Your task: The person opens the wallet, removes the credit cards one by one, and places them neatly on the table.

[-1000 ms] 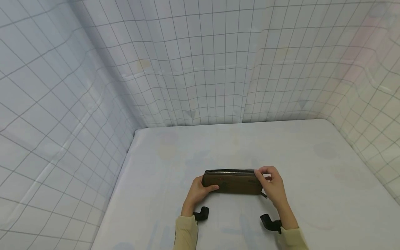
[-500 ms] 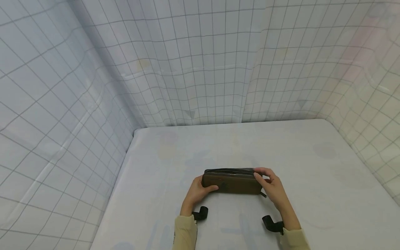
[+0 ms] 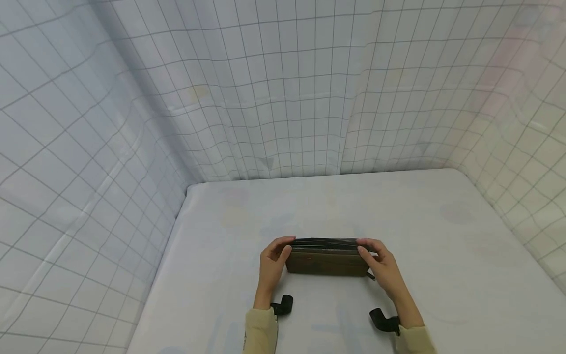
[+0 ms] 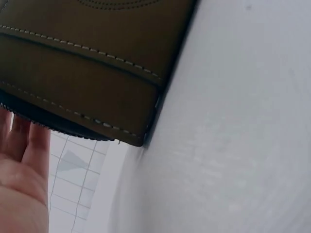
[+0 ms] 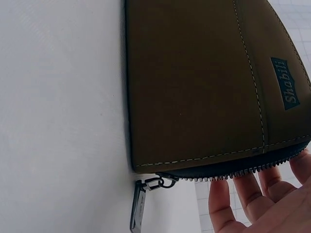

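A long brown zip-around wallet (image 3: pixel 327 264) stands on its long edge on the table, its top unzipped and slightly parted. My left hand (image 3: pixel 270 263) holds its upper left corner, thumb in front and fingers behind. At the opposite upper corner, my right hand (image 3: pixel 383 265) pinches the edge in the same way. The right wrist view shows the zipper teeth (image 5: pixel 233 174) and a metal zipper pull (image 5: pixel 138 206) hanging at the lower corner. A dark label (image 5: pixel 285 83) reads "Shabili". Stitching runs along the wallet (image 4: pixel 82 73) in the left wrist view. The wallet's inside is mostly hidden.
A white cloth covers the table (image 3: pixel 212 236). Grid-patterned white curtains (image 3: pixel 305 98) enclose its back and sides. Black wrist mounts (image 3: pixel 283 306) sit on both forearms, below pale yellow sleeves' cuffs (image 3: pixel 261 324).
My left hand has shifted up from the wallet's left end to its top corner, its thumb now at the top edge. The wallet's top has parted wider. The right hand stays almost in place.
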`<state>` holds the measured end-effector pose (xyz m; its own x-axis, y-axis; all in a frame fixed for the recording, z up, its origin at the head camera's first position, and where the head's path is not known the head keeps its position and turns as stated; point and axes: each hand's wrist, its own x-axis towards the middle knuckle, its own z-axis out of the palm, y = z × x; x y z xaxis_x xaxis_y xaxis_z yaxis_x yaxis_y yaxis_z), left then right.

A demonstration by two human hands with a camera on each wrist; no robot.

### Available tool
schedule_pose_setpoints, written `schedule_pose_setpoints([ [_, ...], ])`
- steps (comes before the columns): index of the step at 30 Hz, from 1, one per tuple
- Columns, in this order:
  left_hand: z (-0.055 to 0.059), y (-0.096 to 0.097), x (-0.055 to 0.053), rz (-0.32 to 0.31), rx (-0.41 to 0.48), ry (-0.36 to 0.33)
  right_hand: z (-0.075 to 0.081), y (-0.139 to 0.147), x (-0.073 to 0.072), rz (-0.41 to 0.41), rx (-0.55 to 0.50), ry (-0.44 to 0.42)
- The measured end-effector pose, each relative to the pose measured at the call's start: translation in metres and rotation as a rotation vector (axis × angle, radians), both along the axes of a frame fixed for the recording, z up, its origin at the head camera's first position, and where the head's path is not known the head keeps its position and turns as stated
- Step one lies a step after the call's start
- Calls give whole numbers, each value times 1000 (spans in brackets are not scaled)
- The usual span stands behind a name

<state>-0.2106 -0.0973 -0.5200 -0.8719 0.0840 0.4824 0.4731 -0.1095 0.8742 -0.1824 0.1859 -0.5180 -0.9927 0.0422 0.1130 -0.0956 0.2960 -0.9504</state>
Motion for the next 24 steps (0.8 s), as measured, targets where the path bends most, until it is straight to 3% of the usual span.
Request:
schedule_pose_setpoints([
  [3,1,0,0,65,-28,47,-1,0,1,7,2,5],
  [7,2,-2,1,80,-51,14,-1,1,2,22,-2,-1],
  [16,2,-12,2,-44,-116,-69,-3,4,6,66,-24,-2],
  [24,1,-18,3,-161,-159,-116,-7,5,12,64,-30,-67],
])
